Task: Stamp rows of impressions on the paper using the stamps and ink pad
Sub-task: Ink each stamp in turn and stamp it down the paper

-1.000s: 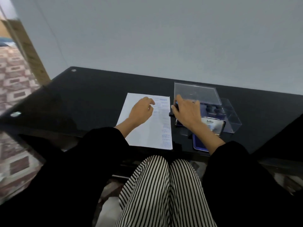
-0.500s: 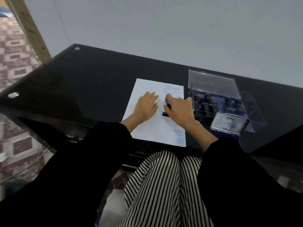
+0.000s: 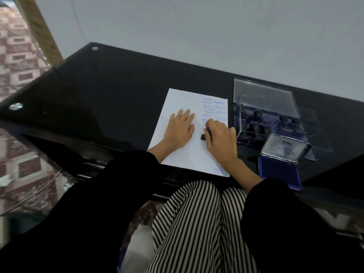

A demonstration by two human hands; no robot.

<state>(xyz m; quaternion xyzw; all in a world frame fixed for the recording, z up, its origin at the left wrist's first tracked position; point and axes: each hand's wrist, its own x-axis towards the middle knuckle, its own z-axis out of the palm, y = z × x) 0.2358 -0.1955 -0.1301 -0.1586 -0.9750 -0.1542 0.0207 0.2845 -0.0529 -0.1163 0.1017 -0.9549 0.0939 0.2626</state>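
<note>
A white paper (image 3: 177, 154) lies on the black glass table (image 3: 110, 91), with blue stamped words in columns near its right edge. My left hand (image 3: 180, 128) rests flat on the paper, fingers straight. My right hand (image 3: 219, 137) grips a black stamp (image 3: 203, 136) and holds it down on the paper, just below the printed rows; most of the stamp is hidden under my fingers. To the right lies an open blue ink pad (image 3: 279, 172) with its silver lid (image 3: 285, 148) raised.
A clear plastic box (image 3: 264, 103) holding several dark stamps stands behind the ink pad, its lid open. The table's near edge runs just above my striped trousers. A tiled floor and a wooden frame lie to the left.
My right hand came from the ink pad side onto the paper with the stamp. My left hand's fingers flattened out on the sheet. The camera view shifted.
</note>
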